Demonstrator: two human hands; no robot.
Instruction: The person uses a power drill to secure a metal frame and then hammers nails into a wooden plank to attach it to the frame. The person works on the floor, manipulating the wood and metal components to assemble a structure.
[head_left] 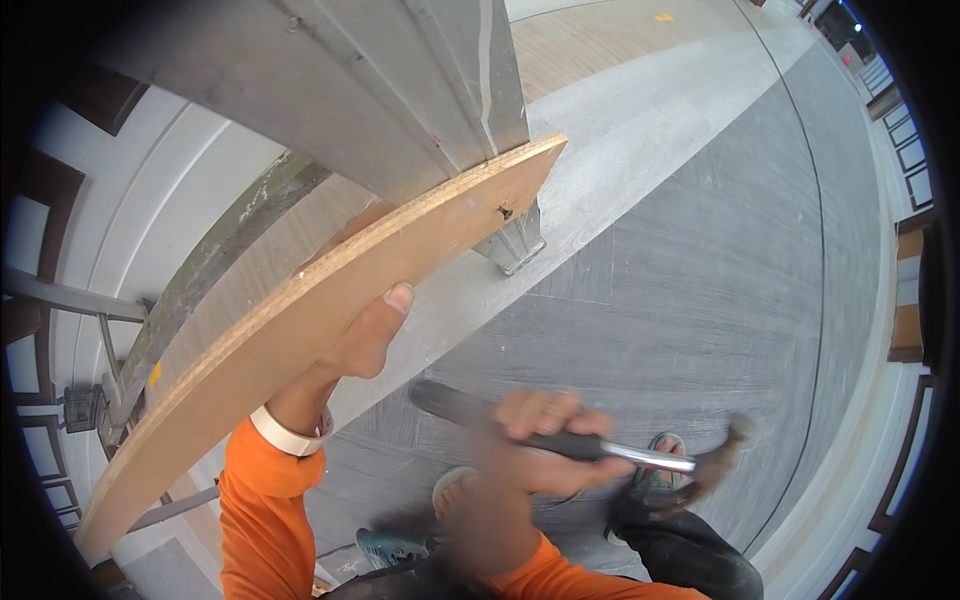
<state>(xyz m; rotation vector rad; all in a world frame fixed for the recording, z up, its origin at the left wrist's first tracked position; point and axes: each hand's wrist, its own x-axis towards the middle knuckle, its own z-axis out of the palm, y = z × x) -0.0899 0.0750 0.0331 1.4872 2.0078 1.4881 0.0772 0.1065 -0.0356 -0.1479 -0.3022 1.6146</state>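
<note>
My left hand (368, 338) grips a long wooden board (265, 350) from its lower edge. The thumb lies on the front face, and the fingers are hidden behind. The board slants across a grey metal post (400, 90), whose lower end shows beneath it. A small dark nail or screw (505, 212) sticks out of the board near its upper right end. My right hand (552, 448), smeared by motion, is closed round the handle of a hammer (648, 457). Apart from the board, the hammer is below and right of it, its head pointing right.
A grey floor (700, 290) with a paler band spreads below. My sandalled feet (664, 447) stand near the lower edge. By my leg is a teal tool (392, 546), partly hidden. Metal bars (75, 292) and a dark basket-like thing (82, 408) stand at the far left.
</note>
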